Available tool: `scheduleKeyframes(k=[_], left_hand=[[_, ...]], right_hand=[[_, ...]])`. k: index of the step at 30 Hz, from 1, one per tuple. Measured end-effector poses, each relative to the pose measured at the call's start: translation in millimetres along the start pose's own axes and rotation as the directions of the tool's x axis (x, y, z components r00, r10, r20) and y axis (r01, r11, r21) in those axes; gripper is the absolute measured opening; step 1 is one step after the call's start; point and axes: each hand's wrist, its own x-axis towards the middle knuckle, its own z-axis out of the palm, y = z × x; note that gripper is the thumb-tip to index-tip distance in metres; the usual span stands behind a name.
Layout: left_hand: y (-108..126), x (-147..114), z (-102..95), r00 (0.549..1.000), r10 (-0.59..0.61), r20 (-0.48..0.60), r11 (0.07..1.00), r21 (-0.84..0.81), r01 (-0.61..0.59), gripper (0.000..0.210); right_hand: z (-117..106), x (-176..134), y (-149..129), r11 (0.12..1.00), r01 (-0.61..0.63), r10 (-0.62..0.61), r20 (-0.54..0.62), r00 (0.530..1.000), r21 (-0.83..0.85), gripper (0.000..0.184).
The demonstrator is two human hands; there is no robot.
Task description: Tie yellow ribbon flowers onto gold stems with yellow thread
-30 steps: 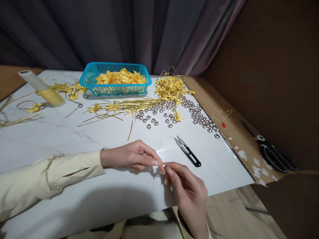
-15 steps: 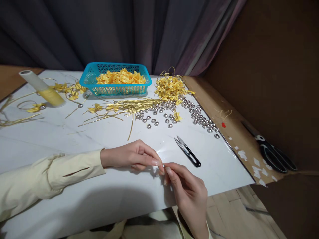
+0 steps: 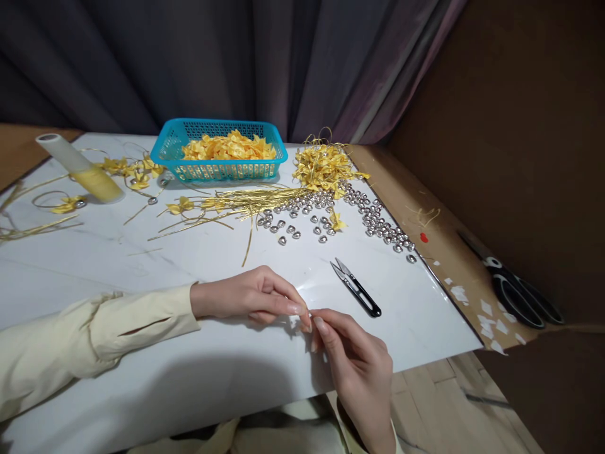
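Fingertip to fingertip, my left hand (image 3: 258,296) and my right hand (image 3: 357,359) meet above the near part of the white tabletop (image 3: 189,391). Both are closed in a pinch. What lies between the fingertips is too small and hidden to name; only a tiny pale spot shows there. Black thread snips (image 3: 355,288) lie just beyond my right hand, blades pointing away. Farther back are many loose silver beads (image 3: 293,234) and a bundle of gold cords (image 3: 255,200) ending at a heap of yellow ribbon flowers (image 3: 324,165).
A blue basket (image 3: 220,162) of yellow ribbon pieces (image 3: 231,146) stands at the back. On the left is a tube wound with yellow (image 3: 99,183) near loose flowers (image 3: 66,205). Large black scissors (image 3: 515,290) and white scraps (image 3: 486,325) lie on the brown board at right.
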Motion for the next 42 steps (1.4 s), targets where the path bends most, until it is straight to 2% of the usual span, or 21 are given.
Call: scheduleKeyframes(k=[42], left_hand=[[1.5,-0.4,1.1,1.0,-0.005,0.003,1.0,0.007,0.005,0.026]], right_hand=[[1.6,-1.7,3.2,1.0,0.006,-0.006,0.005,1.0,0.006,0.018]])
